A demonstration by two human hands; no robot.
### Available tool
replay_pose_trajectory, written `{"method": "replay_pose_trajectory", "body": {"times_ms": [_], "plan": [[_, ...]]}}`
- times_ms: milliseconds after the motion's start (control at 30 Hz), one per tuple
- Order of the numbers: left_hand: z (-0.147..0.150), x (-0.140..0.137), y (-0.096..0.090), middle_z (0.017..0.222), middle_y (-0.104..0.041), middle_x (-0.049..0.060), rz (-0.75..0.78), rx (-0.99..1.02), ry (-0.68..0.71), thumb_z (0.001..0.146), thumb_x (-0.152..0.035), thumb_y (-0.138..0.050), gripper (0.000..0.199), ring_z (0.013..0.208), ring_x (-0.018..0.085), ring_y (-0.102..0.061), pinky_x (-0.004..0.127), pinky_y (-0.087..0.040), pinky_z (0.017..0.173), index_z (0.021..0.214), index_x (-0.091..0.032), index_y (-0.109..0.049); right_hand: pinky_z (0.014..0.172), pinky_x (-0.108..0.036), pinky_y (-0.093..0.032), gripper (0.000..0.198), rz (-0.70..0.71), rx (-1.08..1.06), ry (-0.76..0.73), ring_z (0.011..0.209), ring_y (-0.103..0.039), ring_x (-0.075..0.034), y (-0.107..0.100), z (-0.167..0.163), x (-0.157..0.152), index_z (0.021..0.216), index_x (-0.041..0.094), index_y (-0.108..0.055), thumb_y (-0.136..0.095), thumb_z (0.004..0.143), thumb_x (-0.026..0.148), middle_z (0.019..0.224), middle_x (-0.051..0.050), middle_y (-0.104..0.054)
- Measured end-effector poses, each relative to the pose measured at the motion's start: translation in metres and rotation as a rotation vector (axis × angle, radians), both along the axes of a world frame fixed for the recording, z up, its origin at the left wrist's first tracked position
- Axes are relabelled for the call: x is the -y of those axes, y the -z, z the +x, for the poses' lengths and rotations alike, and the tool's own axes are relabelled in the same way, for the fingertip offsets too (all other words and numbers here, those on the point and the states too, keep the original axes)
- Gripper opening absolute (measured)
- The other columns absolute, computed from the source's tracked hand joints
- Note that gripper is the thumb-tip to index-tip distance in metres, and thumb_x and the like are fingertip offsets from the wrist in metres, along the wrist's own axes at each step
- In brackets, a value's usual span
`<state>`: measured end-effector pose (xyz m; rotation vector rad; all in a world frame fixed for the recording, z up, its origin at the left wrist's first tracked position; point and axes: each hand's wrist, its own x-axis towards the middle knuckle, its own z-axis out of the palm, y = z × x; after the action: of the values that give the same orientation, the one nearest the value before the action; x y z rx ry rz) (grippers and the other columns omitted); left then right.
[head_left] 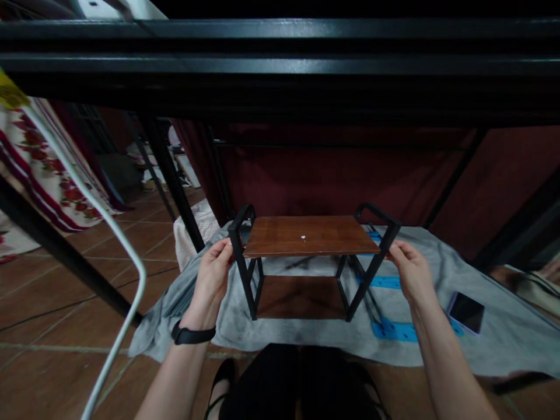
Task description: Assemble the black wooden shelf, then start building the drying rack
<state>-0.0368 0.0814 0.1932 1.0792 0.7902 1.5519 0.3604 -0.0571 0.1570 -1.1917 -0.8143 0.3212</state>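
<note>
A small two-tier shelf (280, 233) with brown wood boards and a black metal frame stands in front of me, between my hands. A small white mark shows on its upper board. My left hand (214, 269), with a black band on the wrist, is closed at the upper part of the left side frame. At the right side frame, my right hand (411, 269) pinches the upper bar just below the curved handle. Some fingertips of both hands are hidden behind the frame. The lower board (300, 297) sits close to a grey blanket (306, 335).
Blue flat pieces (396, 331) and a dark-screened phone or tablet (467, 312) lie on the blanket at right. Thick black metal rails (280, 64) cross overhead. A bent white tube (126, 245) runs down the left. Dark red cloth (341, 181) hangs behind.
</note>
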Motion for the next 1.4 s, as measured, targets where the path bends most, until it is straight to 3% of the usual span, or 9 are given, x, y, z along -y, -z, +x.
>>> {"method": "replay_pose_trajectory", "body": {"times_ms": [200, 400, 767, 867, 1133, 1400], "plan": [[-0.01, 0.007, 0.009, 0.077, -0.068, 0.0, 0.074, -0.089, -0.058, 0.068, -0.041, -0.083, 0.032, 0.071, 0.011, -0.057, 0.022, -0.044, 0.071, 0.084, -0.016, -0.073, 0.074, -0.028, -0.048, 0.035, -0.08, 0.018, -0.031, 0.076, -0.058, -0.015, 0.004, 0.008, 0.005, 0.088, 0.021, -0.071, -0.077, 0.072, 0.052, 0.086, -0.002, -0.067], [-0.015, 0.017, 0.02, 0.083, -0.07, 0.002, 0.053, -0.193, -0.067, 0.072, -0.046, -0.079, 0.032, 0.074, 0.013, -0.056, 0.022, -0.043, 0.067, 0.084, -0.017, -0.075, 0.071, -0.023, -0.049, 0.032, -0.11, -0.07, -0.067, 0.073, -0.057, -0.012, 0.005, 0.012, 0.012, 0.087, 0.022, -0.072, -0.081, 0.069, 0.047, 0.085, 0.001, -0.068], [-0.015, 0.013, 0.03, 0.08, -0.07, 0.002, 0.064, -0.054, -0.004, 0.07, -0.031, -0.082, 0.022, 0.069, 0.011, -0.057, 0.023, -0.046, 0.069, 0.085, -0.016, -0.075, 0.061, -0.009, -0.053, 0.035, -0.156, -0.191, -0.113, 0.068, -0.059, -0.008, -0.01, 0.007, 0.018, 0.081, 0.023, -0.074, -0.091, 0.055, 0.038, 0.077, 0.002, -0.066], [-0.014, 0.009, 0.037, 0.08, -0.07, 0.002, 0.12, -0.008, -0.07, 0.069, -0.028, -0.083, 0.02, 0.069, 0.011, -0.059, 0.025, -0.048, 0.071, 0.084, -0.017, -0.076, 0.063, -0.009, -0.055, 0.036, -0.152, -0.237, -0.136, 0.066, -0.06, -0.008, -0.013, 0.006, 0.018, 0.078, 0.022, -0.074, -0.092, 0.052, 0.036, 0.076, 0.002, -0.067], [-0.019, 0.009, 0.042, 0.09, -0.072, 0.004, 0.333, -0.151, -0.21, 0.072, -0.027, -0.08, 0.011, 0.083, 0.016, -0.064, 0.027, -0.051, 0.073, 0.079, -0.019, -0.076, 0.062, -0.01, -0.057, 0.039, -0.179, -0.296, -0.19, 0.064, -0.062, -0.008, -0.018, 0.004, 0.018, 0.076, 0.019, -0.073, -0.094, 0.047, 0.033, 0.074, 0.001, -0.066], [-0.021, 0.005, 0.045, 0.079, -0.07, 0.001, 0.184, -0.077, -0.091, 0.076, -0.03, -0.079, 0.019, 0.068, 0.01, -0.059, 0.023, -0.047, 0.069, 0.09, -0.019, -0.076, 0.063, -0.01, -0.058, 0.042, -0.174, -0.283, -0.164, 0.063, -0.062, -0.007, -0.017, 0.0, 0.019, 0.079, 0.018, -0.073, -0.095, 0.047, 0.034, 0.076, 0.002, -0.067]]}}
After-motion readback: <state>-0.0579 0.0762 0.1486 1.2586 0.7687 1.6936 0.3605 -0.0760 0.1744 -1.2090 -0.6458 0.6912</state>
